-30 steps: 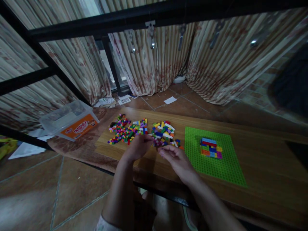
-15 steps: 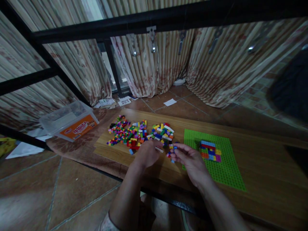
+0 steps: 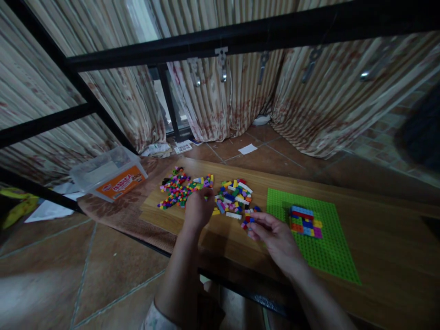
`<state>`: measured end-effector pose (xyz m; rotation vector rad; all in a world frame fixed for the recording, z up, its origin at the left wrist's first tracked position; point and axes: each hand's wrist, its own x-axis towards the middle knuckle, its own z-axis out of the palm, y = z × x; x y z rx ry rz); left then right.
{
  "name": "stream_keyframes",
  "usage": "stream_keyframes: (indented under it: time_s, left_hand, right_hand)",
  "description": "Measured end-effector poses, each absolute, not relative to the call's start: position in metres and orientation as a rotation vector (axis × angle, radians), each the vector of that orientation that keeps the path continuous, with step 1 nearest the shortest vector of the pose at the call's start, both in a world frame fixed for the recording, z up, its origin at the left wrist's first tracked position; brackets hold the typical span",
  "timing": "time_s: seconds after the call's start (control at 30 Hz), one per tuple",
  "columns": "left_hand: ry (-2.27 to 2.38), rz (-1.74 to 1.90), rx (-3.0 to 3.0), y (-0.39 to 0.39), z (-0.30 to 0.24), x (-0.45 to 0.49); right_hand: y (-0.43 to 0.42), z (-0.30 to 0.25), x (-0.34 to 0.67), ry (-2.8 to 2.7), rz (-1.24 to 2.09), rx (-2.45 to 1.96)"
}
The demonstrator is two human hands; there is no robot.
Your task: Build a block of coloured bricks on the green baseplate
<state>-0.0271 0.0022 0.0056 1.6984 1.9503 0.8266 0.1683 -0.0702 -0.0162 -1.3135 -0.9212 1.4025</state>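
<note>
My left hand (image 3: 199, 208) is over the loose toy bricks (image 3: 174, 192) on the wooden board, its fingers curled downward among them. Whatever its fingertips hold is hidden behind the hand. Right of the larger heap, my right hand (image 3: 277, 236) pinches a small blue toy brick (image 3: 252, 220) between thumb and fingers. A few red, blue and yellow bricks lie close around those fingertips. Just beyond the right hand is a green baseplate (image 3: 330, 247), bearing a low block of joined bricks (image 3: 304, 222) in blue, red, orange, yellow and purple.
The wooden board (image 3: 381, 238) lies along a low bench with a brown cloth (image 3: 151, 233). A clear plastic box (image 3: 110, 174) with an orange label stands at the left end. A black metal rail (image 3: 240, 39) and striped curtains (image 3: 227, 101) are behind.
My left hand has moved left and away from a white brick, over the middle of the heap. My right hand stays by the small bricks. The view has shifted slightly.
</note>
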Motion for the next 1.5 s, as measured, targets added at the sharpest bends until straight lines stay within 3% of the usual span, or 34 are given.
stream_keyframes:
  time_s: [0.23,0.47,0.8,1.03,1.27,1.37,1.5]
  left_hand:
    - [2.124,0.756,1.606,0.004,0.014,-0.068]
    - [2.101,0.68,2.025,0.006,0.002,-0.045]
    - [2.105,0.512,2.167,0.021,-0.01,-0.033]
    - [2.071,0.619,2.109,0.024,-0.008,-0.035]
    - [1.418,1.054,1.839,0.018,0.003,-0.026]
    - [1.046,1.063,1.546,0.005,0.006,-0.007]
    - [0.947,1.017,1.414,-0.014,0.013,0.021]
  right_hand:
    - [-0.073,-0.014,0.169,-0.999,1.392,-1.39]
    - [-0.077,-0.025,0.161,-1.246,1.313,-1.475]
    - [-0.082,-0.023,0.146,-1.748,0.865,-1.647]
    - [-0.084,-0.023,0.137,-1.945,0.546,-1.685]
    - [-0.079,-0.023,0.135,-1.974,0.429,-1.791]
    - [-0.077,-0.018,0.137,-1.895,0.504,-1.759]
    - [-0.072,-0.009,0.152,-1.552,0.616,-1.679]
